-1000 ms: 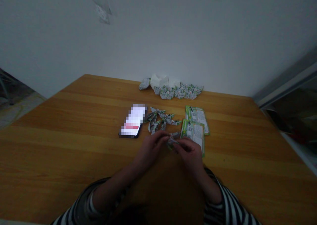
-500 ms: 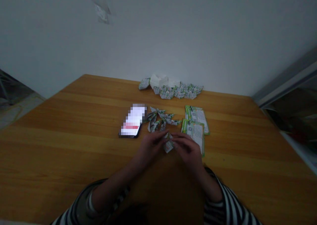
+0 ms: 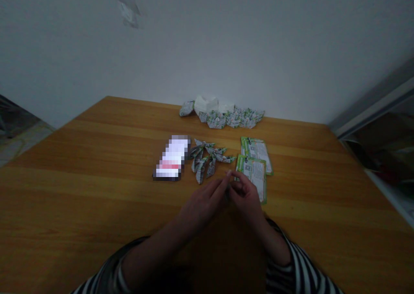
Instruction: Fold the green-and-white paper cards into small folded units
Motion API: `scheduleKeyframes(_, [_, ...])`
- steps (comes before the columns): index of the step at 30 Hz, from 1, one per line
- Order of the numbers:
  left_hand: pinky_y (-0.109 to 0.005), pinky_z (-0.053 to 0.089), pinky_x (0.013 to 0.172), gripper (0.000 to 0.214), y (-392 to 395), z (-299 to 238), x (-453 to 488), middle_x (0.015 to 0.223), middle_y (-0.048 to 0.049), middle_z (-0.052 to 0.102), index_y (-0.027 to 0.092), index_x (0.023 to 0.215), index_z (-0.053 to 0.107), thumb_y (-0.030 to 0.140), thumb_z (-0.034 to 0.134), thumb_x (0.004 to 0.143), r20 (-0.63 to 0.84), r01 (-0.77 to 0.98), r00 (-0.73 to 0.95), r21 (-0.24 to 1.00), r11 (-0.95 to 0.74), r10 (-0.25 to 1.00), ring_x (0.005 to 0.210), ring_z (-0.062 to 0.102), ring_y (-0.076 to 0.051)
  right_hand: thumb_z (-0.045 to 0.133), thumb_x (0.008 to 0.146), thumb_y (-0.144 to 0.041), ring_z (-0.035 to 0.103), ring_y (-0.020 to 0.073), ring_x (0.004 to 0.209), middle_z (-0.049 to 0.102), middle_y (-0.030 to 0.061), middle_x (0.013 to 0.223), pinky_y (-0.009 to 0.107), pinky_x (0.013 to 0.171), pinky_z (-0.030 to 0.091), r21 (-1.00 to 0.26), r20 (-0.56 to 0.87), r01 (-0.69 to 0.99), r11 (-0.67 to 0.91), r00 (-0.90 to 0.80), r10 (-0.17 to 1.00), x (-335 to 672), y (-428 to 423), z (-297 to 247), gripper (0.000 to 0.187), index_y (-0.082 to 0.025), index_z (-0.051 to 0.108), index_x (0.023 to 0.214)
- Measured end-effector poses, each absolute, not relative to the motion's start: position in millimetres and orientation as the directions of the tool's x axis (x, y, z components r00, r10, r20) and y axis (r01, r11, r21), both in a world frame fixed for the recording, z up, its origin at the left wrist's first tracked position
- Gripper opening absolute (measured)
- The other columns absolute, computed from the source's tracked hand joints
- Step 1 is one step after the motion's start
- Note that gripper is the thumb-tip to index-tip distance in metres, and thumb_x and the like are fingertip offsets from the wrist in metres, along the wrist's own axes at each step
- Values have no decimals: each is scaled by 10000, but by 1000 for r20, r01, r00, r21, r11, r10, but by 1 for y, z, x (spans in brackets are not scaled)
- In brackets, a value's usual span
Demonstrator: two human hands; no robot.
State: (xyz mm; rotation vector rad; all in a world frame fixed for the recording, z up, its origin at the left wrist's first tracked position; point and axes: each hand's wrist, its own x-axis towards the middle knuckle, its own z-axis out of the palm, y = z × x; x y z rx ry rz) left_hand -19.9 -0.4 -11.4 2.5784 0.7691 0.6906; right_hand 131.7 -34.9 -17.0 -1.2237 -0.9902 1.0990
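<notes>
Hands together, grip unconfirmed.
Your left hand (image 3: 203, 208) and right hand (image 3: 246, 194) meet just below the folded paper pieces (image 3: 207, 159) on the bench (image 3: 80, 199); cannot tell if they hold anything.

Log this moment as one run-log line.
hands: left hand and right hand meet, grip hidden | nearest: folded paper pieces; green-bordered cards

Folded green-printed paper pieces (image 3: 201, 170), loosely clustered
</notes>
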Motion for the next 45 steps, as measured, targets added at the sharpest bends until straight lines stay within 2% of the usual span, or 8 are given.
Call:
scheduleKeyframes(8, [-379, 536, 919, 690, -5, -8, -18, 1312, -179, 557, 208, 1524, 117, 153, 466, 931, 455, 315, 711, 476, -821, 536, 1165, 582, -249, 686, 758, -222, 681, 155, 678, 719, 2, 724, 246, 652, 538, -997, 32, -53, 49, 294, 955, 137, -37, -16, 120, -188, 697, 872])
scheduleKeyframes(14, [-293, 569, 823, 418, 8, -11, -22, 1119, -71, 703, 243, 1310, 534, 144, 534, 904, 438, 333, 497, 701, -631, 749, 971, 686, -181, 574, 860, -167, 690, 184, 971, 739, 33, 1032, 307, 864, 541, -978, 200, 109, 179, 230, 952, 138, -42, -16, 266, -250, 691, 1084])
scheduleKeyframes(20, [-259, 575, 746, 225, 13, -8, -29, 912, -42, 760, 199, 984, 716, 83, 564, 866, 490, 287, 394, 738, -611, 777, 809, 716, -160, 611, 864, -226, 689, 180, 871, 735, 43, 953, 275, 757, 561, -958, 241, 209, 196, 217, 946, 140, -43, -10, 159, -234, 717, 981])
scheduleKeyframes(25, [-273, 550, 737, 215, 13, -2, -28, 1005, -77, 693, 235, 949, 751, 126, 582, 873, 586, 296, 364, 665, -686, 724, 886, 670, -162, 585, 886, -372, 657, 144, 592, 741, 34, 782, 254, 580, 550, -996, 84, 52, 78, 119, 989, 148, -37, -14, 249, -224, 736, 1018])
scheduleKeyframes(27, [-265, 524, 672, 185, 15, -2, -29, 944, -69, 650, 266, 951, 760, 186, 620, 861, 600, 353, 366, 617, -703, 711, 826, 631, -158, 622, 860, -391, 681, 152, 631, 761, 38, 839, 261, 608, 561, -999, 26, -28, 29, 82, 996, 151, -34, -18, 246, -234, 751, 998])
scheduleKeyframes(31, [-230, 492, 616, 309, 21, -2, -32, 824, -35, 659, 281, 1169, 675, 273, 634, 863, 430, 293, 535, 713, -637, 727, 708, 619, -135, 722, 776, -365, 712, 196, 861, 761, 36, 997, 308, 770, 574, -990, -17, -142, -6, 82, 996, 159, -30, -25, 250, -267, 756, 1003])
scheduleKeyframes(37, [-280, 525, 799, 391, 31, -1, -37, 1048, -63, 741, 257, 1201, 651, 232, 697, 814, 284, 148, 612, 876, -459, 738, 898, 691, -185, 794, 693, -272, 708, 220, 959, 749, 33, 1047, 368, 890, 553, -975, -55, -210, -67, -64, 996, 166, -27, -24, 398, -275, 724, 1084])
scheduleKeyframes(45, [-330, 564, 843, 445, 31, 7, -39, 1057, -91, 744, 194, 1204, 647, 225, 732, 769, 75, 90, 681, 978, -186, 728, 881, 714, -192, 788, 687, -238, 716, 192, 913, 750, 51, 1040, 330, 845, 572, -985, -20, -168, -32, -74, 997, 169, -28, -22, 394, -242, 724, 1076])
